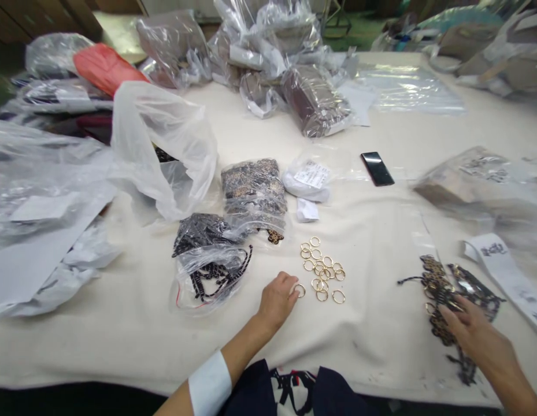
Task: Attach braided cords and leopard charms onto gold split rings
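My left hand [277,299] is closed in a pinch at a thin gold ring [300,290], at the left edge of a loose group of several gold rings [322,269] on the table. On the right, my right hand [480,332] reaches over a pile of leopard-print pieces with black patterned cords [439,332]. Thumb and fingers touch the pile, but blur hides whether they grip a piece. Left of the rings, an open clear bag of black-and-white cords [203,254] lies with some cords spilling out. Behind it sits a clear bag of leopard-print pieces [254,188].
A black phone [377,169] lies beyond the rings, near a labelled plastic bag [310,176]. A white paper strip [506,271] is on the right. An open white plastic bag [164,144] stands at left, and plastic-wrapped goods [315,98] fill the far side.
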Demonstrator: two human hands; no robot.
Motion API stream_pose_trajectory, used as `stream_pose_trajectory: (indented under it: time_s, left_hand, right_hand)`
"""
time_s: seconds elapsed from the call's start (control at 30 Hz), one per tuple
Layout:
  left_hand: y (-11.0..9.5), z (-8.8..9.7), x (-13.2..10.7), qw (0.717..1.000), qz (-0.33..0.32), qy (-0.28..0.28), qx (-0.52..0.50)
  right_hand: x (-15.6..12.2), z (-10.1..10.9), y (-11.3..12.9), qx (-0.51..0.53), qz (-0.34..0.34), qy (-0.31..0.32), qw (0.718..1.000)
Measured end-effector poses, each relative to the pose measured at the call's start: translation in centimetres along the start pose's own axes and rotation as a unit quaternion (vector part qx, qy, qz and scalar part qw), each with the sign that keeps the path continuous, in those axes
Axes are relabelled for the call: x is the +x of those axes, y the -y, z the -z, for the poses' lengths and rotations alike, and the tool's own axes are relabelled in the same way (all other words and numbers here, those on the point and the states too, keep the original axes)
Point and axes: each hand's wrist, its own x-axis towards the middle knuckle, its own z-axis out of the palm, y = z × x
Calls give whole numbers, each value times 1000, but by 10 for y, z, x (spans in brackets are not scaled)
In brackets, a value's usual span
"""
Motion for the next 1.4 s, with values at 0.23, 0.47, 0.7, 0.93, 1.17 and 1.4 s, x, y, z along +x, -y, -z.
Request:
stream_pose_trajectory:
  time_s: [0.23, 0.47, 0.7, 0.93, 1.17, 1.4]
  left_hand:
    - [0, -16, 5, 999, 31, 9, -35]
    - [-17, 7, -7, 963, 74, 104, -235]
    - [-26, 13, -33, 951, 60, 69, -294]
    - [-14, 27, -62, 974, -137, -99, -154]
    - [-12, 33, -74, 974, -115, -104, -163]
    - [-1, 41, -78, 975, -136, -111, -137]
  right_hand:
    - [-36, -18, 120, 119, 57, 2, 991]
    - [-97, -56, 224, 348, 214, 206, 889]
    - [-106, -46, 248, 346, 298, 153, 877]
    - [-118, -29, 273, 232, 358, 135, 894]
    - [-127, -28, 286, 208, 359, 132, 900]
    - [-122, -14, 296, 410, 54, 485, 770]
